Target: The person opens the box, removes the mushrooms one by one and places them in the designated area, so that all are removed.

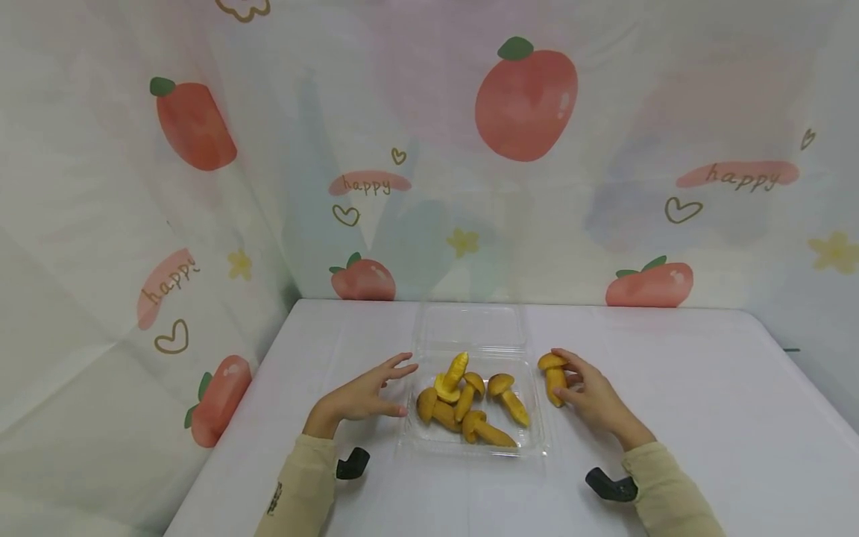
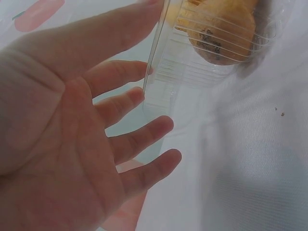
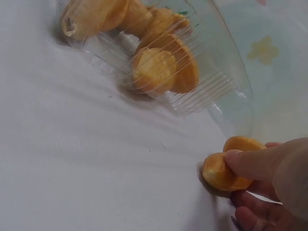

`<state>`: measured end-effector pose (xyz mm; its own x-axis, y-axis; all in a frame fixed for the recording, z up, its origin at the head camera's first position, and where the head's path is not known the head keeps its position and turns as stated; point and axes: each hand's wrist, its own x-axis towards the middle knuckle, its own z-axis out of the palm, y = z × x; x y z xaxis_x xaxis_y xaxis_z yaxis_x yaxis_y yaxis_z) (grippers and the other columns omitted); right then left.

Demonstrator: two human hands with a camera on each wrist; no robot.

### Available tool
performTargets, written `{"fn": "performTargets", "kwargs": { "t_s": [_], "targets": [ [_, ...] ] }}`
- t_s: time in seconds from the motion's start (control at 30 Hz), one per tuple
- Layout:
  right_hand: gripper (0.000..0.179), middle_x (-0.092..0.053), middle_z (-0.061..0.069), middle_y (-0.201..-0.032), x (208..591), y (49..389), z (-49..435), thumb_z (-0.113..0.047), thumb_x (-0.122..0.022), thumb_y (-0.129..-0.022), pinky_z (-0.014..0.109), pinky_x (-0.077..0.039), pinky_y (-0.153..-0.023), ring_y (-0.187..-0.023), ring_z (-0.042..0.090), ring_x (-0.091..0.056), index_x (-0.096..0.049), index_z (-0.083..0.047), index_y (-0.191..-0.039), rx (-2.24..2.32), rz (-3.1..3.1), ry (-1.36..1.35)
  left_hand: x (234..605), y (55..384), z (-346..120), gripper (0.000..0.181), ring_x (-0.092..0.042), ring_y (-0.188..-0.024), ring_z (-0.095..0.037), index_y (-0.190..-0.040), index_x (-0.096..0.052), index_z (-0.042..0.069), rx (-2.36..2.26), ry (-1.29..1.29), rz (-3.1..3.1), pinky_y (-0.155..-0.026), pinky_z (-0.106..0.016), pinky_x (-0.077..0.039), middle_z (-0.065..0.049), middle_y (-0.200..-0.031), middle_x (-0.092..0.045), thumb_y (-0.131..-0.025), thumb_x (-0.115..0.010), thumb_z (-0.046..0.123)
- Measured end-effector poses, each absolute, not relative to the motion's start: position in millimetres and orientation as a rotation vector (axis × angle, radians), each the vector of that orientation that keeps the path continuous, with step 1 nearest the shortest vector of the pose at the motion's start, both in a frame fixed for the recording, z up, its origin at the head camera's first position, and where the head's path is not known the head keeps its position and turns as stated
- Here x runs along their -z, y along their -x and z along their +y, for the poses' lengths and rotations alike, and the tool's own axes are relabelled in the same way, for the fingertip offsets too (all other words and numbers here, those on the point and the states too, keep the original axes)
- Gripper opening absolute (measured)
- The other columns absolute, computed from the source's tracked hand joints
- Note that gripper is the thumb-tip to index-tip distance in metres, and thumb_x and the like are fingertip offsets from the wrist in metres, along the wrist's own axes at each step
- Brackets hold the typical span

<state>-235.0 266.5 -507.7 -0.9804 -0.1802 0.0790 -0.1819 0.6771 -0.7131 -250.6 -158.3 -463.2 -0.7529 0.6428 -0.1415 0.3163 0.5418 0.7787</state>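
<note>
A clear plastic box [image 1: 416, 450] lies on the table with several yellow-brown mushrooms [image 1: 493, 432] inside. One mushroom in it, brighter yellow [image 1: 456, 369], points its stem upward. To the right of the box, my right hand [image 1: 593, 399] pinches a single mushroom [image 1: 552, 377] between thumb and fingers, low over the tabletop. In the right wrist view the thumb presses on this mushroom's stem [image 3: 219, 171]. My left hand [image 1: 362, 391] is at the box's left side, fingers spread. The left wrist view shows its fingertips right at the box's wall [image 2: 156, 62], with nothing in the palm.
The box's transparent lid [image 1: 471, 327] is folded back toward the rear wall [image 1: 429, 224]. A white cloth covers the table [image 1: 671, 373]. Black curved pieces [image 1: 611, 485] are worn at both wrists. A fruit-print curtain [image 1: 101, 224] borders the left side.
</note>
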Motion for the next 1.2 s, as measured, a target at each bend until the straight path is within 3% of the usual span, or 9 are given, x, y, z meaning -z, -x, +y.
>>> {"fn": "performTargets", "kwargs": {
  "t_s": [0.77, 1.03, 1.2],
  "targets": [
    [0.075, -0.058, 0.028, -0.131, 507.3, 233.4, 264.5, -0.006, -0.069, -0.093, 0.020, -0.048, -0.068, -0.100, 0.027, -0.059, -0.029, -0.001, -0.157, -1.180, -2.944, -0.262, 467.6, 252.7, -159.2, 0.079, -0.019, -0.156, -0.041, -0.159, -0.032, 0.009, -1.071, -0.778, 2.364, -0.119, -0.065, -0.030, -0.013, -0.171, -0.011, -0.092, -0.074, 0.017],
    [0.081, -0.056, 0.031, -0.138, 498.7, 228.9, 266.3, -0.026, -0.070, -0.096, 0.036, -0.054, -0.079, -0.106, 0.032, -0.061, -0.024, -0.004, -0.159, -1.117, -3.004, -0.258, 467.1, 251.5, -158.6, 0.078, -0.019, -0.156, -0.041, -0.159, -0.033, 0.008, -1.077, -0.780, 2.368, -0.119, -0.065, -0.030, -0.013, -0.171, -0.011, -0.092, -0.074, 0.015],
    [0.082, -0.055, 0.033, -0.138, 492.3, 227.0, 269.7, -0.029, -0.068, -0.096, 0.046, -0.056, -0.083, -0.107, 0.035, -0.061, -0.022, -0.004, -0.159, -1.111, -3.027, -0.260, 465.3, 250.8, -158.0, 0.079, -0.019, -0.155, -0.042, -0.159, -0.032, 0.007, -1.084, -0.779, 2.365, -0.119, -0.066, -0.030, -0.014, -0.171, -0.010, -0.093, -0.074, 0.015]
  ]
}}
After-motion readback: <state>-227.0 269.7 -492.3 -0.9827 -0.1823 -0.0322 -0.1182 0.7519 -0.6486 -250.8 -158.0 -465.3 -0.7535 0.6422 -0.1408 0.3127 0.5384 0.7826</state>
